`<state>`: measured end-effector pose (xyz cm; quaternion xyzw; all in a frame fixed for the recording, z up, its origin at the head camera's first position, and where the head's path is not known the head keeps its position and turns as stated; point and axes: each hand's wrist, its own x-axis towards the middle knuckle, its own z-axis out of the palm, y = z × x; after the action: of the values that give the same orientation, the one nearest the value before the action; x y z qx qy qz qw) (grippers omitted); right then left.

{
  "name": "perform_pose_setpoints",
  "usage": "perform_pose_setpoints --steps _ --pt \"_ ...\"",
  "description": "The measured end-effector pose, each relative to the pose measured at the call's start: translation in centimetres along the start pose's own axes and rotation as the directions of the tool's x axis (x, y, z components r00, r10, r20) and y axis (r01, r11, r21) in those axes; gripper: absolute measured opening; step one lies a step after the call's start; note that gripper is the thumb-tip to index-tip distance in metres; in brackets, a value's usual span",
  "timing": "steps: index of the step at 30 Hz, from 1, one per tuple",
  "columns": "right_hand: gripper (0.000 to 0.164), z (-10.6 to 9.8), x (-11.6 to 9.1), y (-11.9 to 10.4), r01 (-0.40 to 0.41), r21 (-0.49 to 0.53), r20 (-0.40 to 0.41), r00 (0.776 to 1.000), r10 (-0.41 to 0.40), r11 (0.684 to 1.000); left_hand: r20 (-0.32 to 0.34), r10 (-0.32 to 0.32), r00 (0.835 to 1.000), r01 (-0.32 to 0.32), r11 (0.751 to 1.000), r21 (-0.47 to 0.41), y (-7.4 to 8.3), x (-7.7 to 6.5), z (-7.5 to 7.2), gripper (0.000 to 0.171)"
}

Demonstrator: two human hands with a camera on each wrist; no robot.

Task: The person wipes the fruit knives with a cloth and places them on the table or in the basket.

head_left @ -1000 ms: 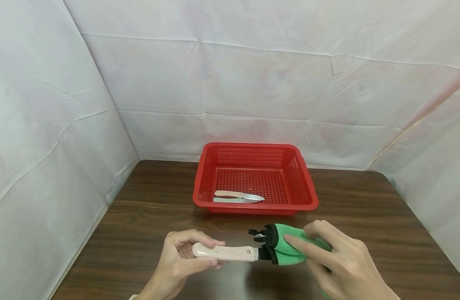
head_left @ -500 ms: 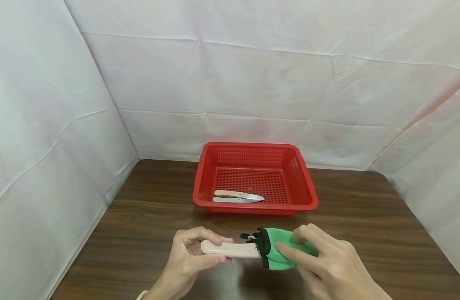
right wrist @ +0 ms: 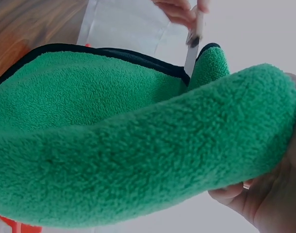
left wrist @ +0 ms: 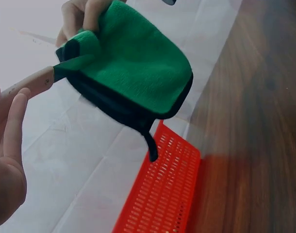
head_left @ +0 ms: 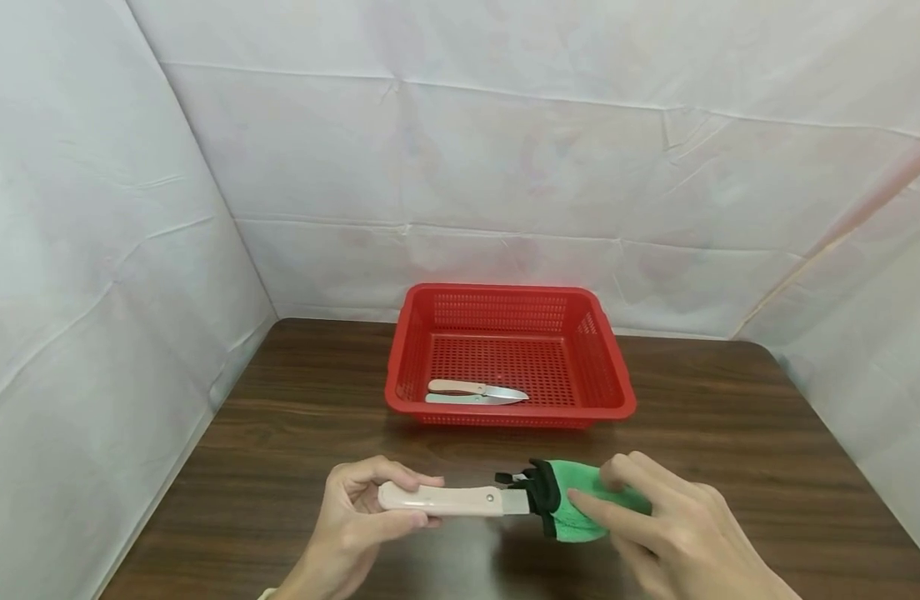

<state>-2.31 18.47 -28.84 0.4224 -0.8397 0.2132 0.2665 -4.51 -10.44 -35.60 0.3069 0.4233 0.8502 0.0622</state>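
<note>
My left hand (head_left: 358,521) pinches the pale pinkish handle of a knife (head_left: 441,500), which points to the right over the table. A green cloth (head_left: 576,500) with black edging is folded round the blade, and my right hand (head_left: 673,525) grips it there. Only a short stretch of blade by the handle shows in the head view; the rest is hidden in the cloth. In the left wrist view the blade (left wrist: 73,66) runs into a fold of the cloth (left wrist: 138,58). From the right wrist, the fluffy cloth (right wrist: 138,145) fills most of the view.
A red perforated basket (head_left: 622,367) stands at the back of the brown wooden table (head_left: 295,417). Inside it lie a knife with a pinkish handle (head_left: 456,387) and one with a pale green handle (head_left: 452,399). White sheeting (head_left: 505,167) rises behind and at both sides.
The cloth first slid along the blade up to the handle, covering it, then drew back right so some blade shows again. The left hand shifted right, then back left. The basket stayed put.
</note>
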Motion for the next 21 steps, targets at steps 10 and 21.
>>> perform_pose_setpoints --steps 10,21 --pt "0.035 -0.2 -0.8 0.3 -0.025 -0.016 0.0 1.0 0.025 1.0 0.012 0.005 1.0 -0.006 1.0 0.027 0.6 -0.5 -0.7 0.036" --pt "0.032 -0.5 0.2 0.6 0.065 -0.046 -0.161 0.984 -0.072 0.997 0.054 0.048 0.997 -0.054 0.992 0.114 0.9 -0.1 -0.3 0.037"
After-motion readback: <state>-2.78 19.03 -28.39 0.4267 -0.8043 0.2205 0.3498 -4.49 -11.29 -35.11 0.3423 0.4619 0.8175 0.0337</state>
